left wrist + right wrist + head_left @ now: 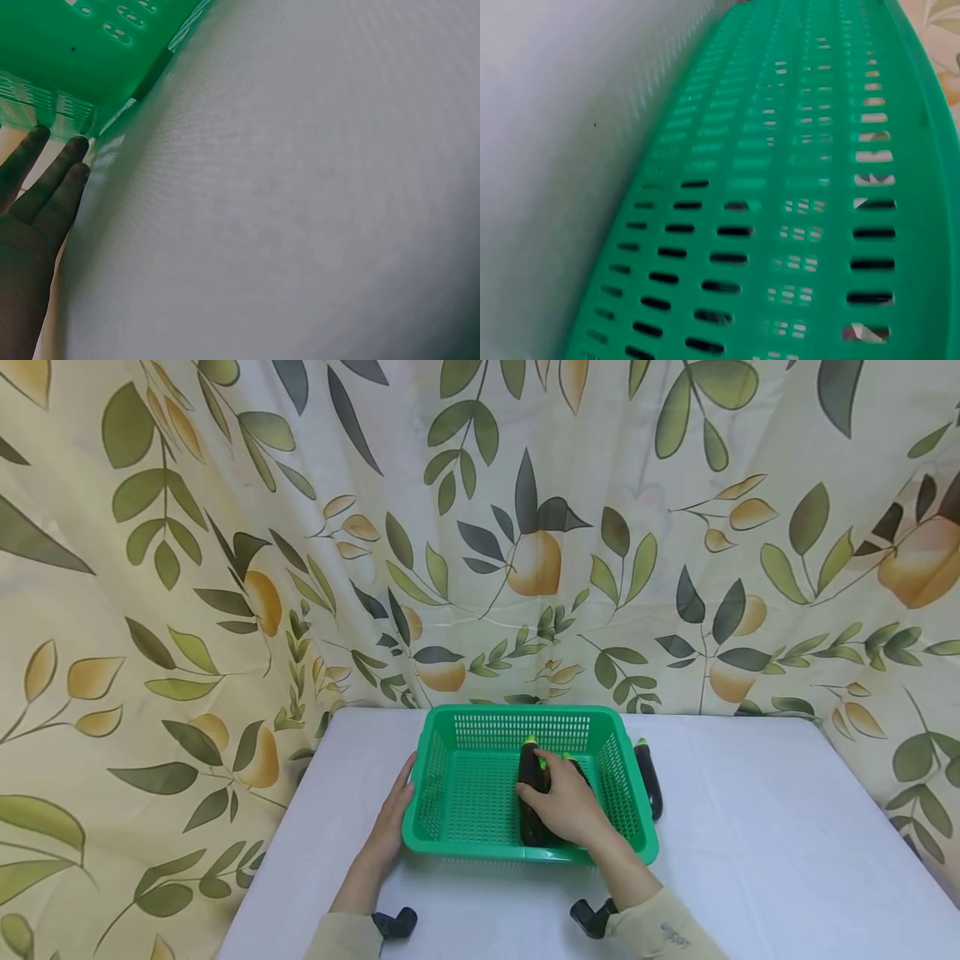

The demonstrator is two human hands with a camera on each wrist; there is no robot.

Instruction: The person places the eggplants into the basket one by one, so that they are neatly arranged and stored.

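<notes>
A green perforated plastic basket [480,797] stands on the white table. Inside, at its right half, lies a dark eggplant [530,777] with a green stem end pointing to the back. My right hand [566,802] reaches over the front rim and grips this eggplant, thumb on its left side. Another eggplant [576,766] shows partly behind that hand, the rest of it hidden. Along the left wall rests my left hand [392,818], its fingers straight; in the left wrist view the fingertips [79,146] are at the basket's side. The right wrist view shows only the basket's outer wall [780,195].
One more eggplant [649,781] lies on the white tablecloth [757,827] just outside the basket's right wall. Behind the table hangs a curtain [480,568] printed with leaves and fruit. Each wrist carries a small black device [397,924].
</notes>
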